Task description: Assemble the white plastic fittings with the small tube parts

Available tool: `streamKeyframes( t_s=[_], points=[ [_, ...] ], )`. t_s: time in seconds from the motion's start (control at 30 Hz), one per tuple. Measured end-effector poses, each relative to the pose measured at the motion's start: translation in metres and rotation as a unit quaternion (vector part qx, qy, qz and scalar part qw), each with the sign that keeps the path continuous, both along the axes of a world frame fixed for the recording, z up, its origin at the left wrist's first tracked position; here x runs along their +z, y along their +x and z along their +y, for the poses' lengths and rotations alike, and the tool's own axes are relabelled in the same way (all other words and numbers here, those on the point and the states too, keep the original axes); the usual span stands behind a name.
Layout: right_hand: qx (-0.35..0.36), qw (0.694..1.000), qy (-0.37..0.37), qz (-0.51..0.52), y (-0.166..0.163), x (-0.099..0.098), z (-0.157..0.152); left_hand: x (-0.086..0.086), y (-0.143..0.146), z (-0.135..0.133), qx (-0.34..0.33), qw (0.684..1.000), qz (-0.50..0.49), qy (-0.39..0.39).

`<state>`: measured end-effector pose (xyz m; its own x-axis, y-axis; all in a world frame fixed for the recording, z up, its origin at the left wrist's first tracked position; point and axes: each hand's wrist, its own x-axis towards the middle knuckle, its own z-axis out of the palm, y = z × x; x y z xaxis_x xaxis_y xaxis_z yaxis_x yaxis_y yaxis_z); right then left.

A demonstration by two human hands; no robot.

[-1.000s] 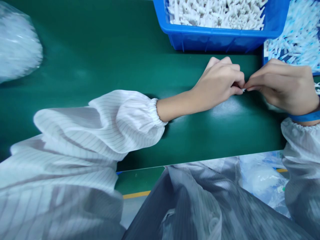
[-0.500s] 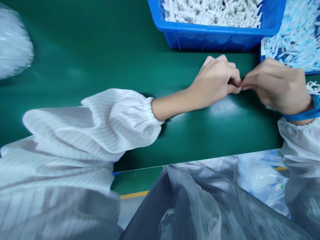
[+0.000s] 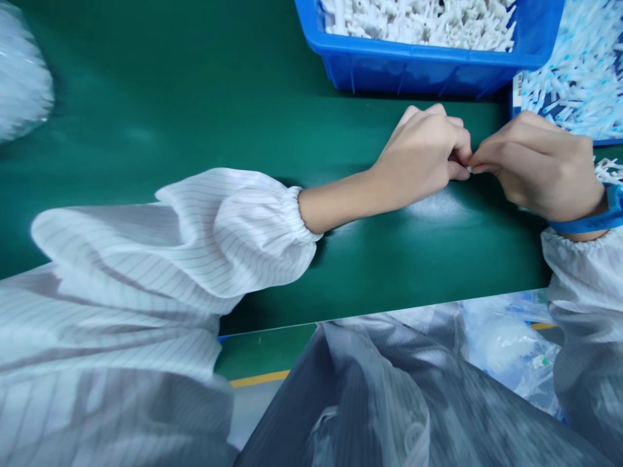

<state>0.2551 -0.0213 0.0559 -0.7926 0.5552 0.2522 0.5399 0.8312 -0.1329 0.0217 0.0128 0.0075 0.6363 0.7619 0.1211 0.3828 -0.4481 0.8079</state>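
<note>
My left hand [image 3: 423, 155] and my right hand [image 3: 540, 165] meet fingertip to fingertip just above the green table [image 3: 195, 123]. Both are closed in a pinch on one tiny whitish part [image 3: 469, 169], of which only a speck shows between the fingers. My right wrist wears a blue band [image 3: 591, 220]. White striped sleeves cover both forearms.
A blue bin [image 3: 418, 61] heaped with small white plastic parts stands just beyond my hands. A second blue tray [image 3: 579, 71] of white parts lies at the right edge. A clear plastic bag [image 3: 22, 78] rests at far left. More bagged items [image 3: 506, 344] sit below the table edge.
Both hands stay pinched together on the small part; they have hardly shifted. The view drifted slightly, so the bag at left slid toward the frame edge.
</note>
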Motion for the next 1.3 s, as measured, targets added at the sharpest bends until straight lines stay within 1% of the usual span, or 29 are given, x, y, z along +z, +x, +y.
streamKeyframes(
  t_s=[0.17,0.3,0.43,0.5,0.63,0.73,0.83,1.0,1.1,1.2,1.3],
  points=[
    [0.000,1.000,-0.013,-0.004,0.005,0.001,-0.002,0.011,0.004,-0.001,-0.010,0.997,0.070,-0.017],
    [0.001,1.000,-0.017,0.004,0.008,0.005,-0.002,0.015,0.001,-0.003,-0.024,0.999,0.046,0.008],
    [-0.012,0.999,-0.038,0.006,0.007,0.009,-0.001,0.016,-0.001,-0.004,-0.032,0.998,0.056,0.003],
    [-0.020,0.999,-0.034,-0.003,0.006,0.010,-0.002,0.014,-0.001,-0.003,-0.036,0.997,0.061,0.006],
    [-0.030,0.999,-0.021,-0.028,0.002,0.012,-0.005,0.003,0.003,0.001,-0.033,0.998,0.024,0.045],
    [-0.037,0.999,-0.020,-0.024,0.000,0.012,-0.008,-0.003,0.005,0.005,-0.035,0.998,0.028,0.046],
    [-0.040,0.998,-0.021,-0.033,-0.002,0.014,-0.008,-0.003,0.003,0.007,-0.045,0.998,0.015,0.038],
    [-0.034,0.997,0.000,-0.076,-0.004,0.019,-0.006,-0.001,-0.001,0.009,-0.060,0.998,0.001,0.034],
    [-0.061,0.988,-0.015,-0.138,-0.005,0.022,-0.008,-0.004,-0.001,0.012,-0.070,0.997,-0.012,0.033],
    [-0.097,0.972,-0.036,-0.211,-0.007,0.025,-0.009,-0.008,-0.001,0.014,-0.077,0.997,-0.019,0.024],
    [-0.094,0.969,-0.060,-0.222,-0.012,0.027,-0.008,-0.014,-0.002,0.017,-0.083,0.996,-0.030,0.025]
  ],
)
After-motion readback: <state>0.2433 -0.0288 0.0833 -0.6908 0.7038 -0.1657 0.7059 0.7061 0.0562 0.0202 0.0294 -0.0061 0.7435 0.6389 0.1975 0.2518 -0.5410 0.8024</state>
